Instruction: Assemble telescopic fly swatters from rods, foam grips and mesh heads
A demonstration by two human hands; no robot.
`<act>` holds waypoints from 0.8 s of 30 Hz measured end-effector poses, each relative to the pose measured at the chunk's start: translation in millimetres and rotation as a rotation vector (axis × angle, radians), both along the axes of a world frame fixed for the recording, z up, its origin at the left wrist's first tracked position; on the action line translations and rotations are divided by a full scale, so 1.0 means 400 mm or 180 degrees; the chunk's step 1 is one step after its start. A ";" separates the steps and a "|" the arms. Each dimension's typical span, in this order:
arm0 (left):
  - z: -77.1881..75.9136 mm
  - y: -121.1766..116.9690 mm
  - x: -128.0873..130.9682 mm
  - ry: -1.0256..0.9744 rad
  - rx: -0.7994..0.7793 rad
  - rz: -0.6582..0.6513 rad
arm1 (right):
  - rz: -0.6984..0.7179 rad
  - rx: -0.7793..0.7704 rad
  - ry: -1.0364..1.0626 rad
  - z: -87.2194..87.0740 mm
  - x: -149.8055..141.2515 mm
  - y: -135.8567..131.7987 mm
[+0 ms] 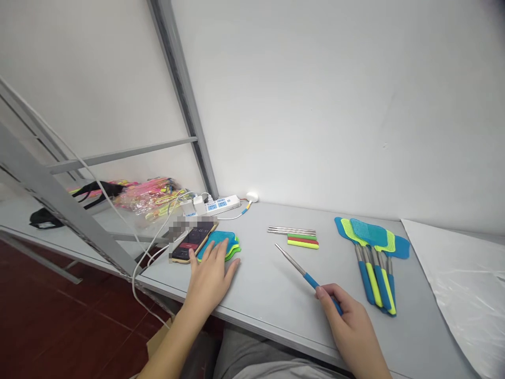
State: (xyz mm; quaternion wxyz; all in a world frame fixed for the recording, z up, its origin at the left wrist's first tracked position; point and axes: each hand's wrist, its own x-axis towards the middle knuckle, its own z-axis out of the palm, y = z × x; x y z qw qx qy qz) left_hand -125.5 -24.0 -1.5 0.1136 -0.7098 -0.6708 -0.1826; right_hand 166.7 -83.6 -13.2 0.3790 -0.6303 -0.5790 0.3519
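My right hand is closed round the blue grip of a fly swatter handle; its bare metal rod points up and left over the table. With fingers spread, my left hand lies on a small stack of blue and green fly swatter heads. Several metal rods lie side by side near the wall. Just in front of them are green, red and yellow grips. Several assembled fly swatters, blue and yellow, are piled to the right of my right hand.
A phone lies left of the swatter heads. Behind it is a white power strip with plugs and trailing white cables. A grey metal frame rises at left, with bagged colourful items beyond. White plastic sheeting covers the right side.
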 end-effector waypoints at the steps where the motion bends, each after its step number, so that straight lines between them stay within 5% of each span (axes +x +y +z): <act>1: -0.005 0.001 -0.008 -0.0015 -0.0001 0.0021 | 0.0005 -0.0014 0.0001 0.000 0.000 0.000; 19: -0.004 0.003 -0.022 -0.0230 0.0825 -0.0286 | 0.0044 0.0037 0.0100 -0.008 0.002 -0.001; 24: 0.028 -0.001 -0.025 -0.0461 0.1876 -0.0612 | 0.0007 0.0068 0.0082 -0.007 0.001 -0.002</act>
